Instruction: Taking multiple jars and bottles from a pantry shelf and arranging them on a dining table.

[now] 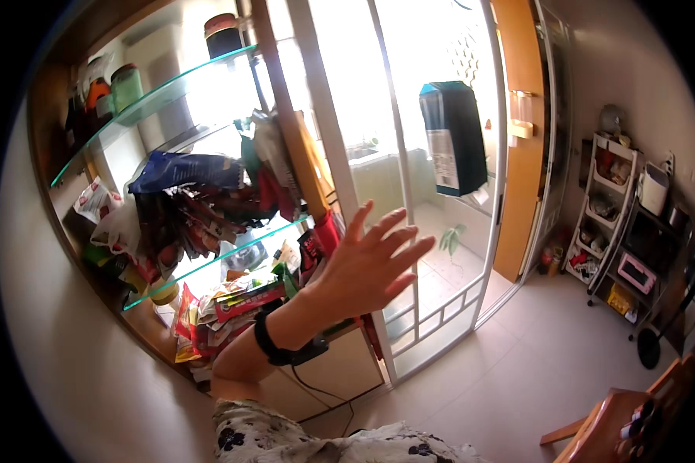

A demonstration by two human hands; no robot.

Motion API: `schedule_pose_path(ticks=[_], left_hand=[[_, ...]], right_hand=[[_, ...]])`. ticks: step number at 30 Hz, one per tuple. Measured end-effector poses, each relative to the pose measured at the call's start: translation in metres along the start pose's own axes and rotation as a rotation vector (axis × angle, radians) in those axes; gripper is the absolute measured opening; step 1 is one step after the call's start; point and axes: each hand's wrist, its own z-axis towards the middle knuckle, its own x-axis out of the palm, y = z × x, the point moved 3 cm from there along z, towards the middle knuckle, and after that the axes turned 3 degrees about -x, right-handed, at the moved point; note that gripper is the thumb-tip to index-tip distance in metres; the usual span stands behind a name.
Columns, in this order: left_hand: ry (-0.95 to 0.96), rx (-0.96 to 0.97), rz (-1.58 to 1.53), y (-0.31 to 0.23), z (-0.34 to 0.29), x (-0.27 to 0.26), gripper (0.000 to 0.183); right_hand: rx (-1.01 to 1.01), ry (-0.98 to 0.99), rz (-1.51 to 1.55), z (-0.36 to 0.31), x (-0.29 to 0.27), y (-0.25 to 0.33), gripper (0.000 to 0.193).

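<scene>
My left hand (371, 266) is raised in the middle of the view, back of the hand showing, fingers spread and nothing in them. A black band with a small dark device (278, 339) is round its wrist, and a cable hangs from it. Up and to the right of the fingers, apart from them, a dark teal box-shaped package (454, 139) with a pale label appears in front of the glass door; what holds it up cannot be made out. Left of the hand are glass shelves (185, 77) crowded with packets, including a dark blue bag (185, 171). My right hand is out of view.
A white-framed glass sliding door (440, 320) stands ahead, with an orange-brown wooden panel (517, 185) beside it. To the right are a white tiered rack (606, 185) and a dark shelf unit holding a pink-framed appliance (637, 272). Wooden furniture (587, 424) is at lower right.
</scene>
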Motion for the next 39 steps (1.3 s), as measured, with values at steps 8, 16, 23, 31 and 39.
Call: schedule_pose_path(ticks=[8,16,23,31,39], left_hand=[[-0.085,-0.242,0.371,0.136,-0.094,-0.108,0.055],[-0.436,-0.227,0.843,0.276,-0.169,-0.267,0.059],[-0.449,-0.290,1.091,0.364,-0.200,-0.334,0.073],[-0.332,-0.495,1.270,0.424,-0.237,-0.346,0.074],[-0.349,-0.414,1.326,0.447,-0.249,-0.340,0.061]], right_hand=[[-0.260,0.361,0.504,-0.070,0.143,0.163,0.061],[-0.928,1.196,0.832,-0.325,0.080,0.661,0.077],[-1.106,1.454,0.952,-0.437,-0.009,0.902,0.072],[-1.430,1.050,1.135,-0.531,-0.109,1.053,0.061],[-1.545,0.916,1.063,-0.591,-0.112,1.138,0.059]])
